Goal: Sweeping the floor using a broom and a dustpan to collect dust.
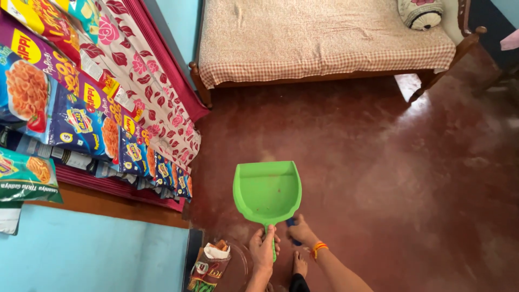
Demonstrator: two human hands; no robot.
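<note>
A green plastic dustpan (267, 190) lies flat on the reddish-brown floor (378, 162), its open mouth facing away from me. My left hand (263, 250) is closed around its green handle. My right hand (303, 232), with an orange band at the wrist, sits just right of the handle and grips a small dark blue object (292, 223), mostly hidden under the fingers. My bare foot (300, 264) shows below the hands.
A wooden cot (324, 38) with a checked cover and a patterned cushion (420, 12) stands at the far side. Hanging strips of snack packets (81, 119) and a floral cloth (157, 92) fill the left. An opened packet (208, 267) lies by the blue wall (92, 254).
</note>
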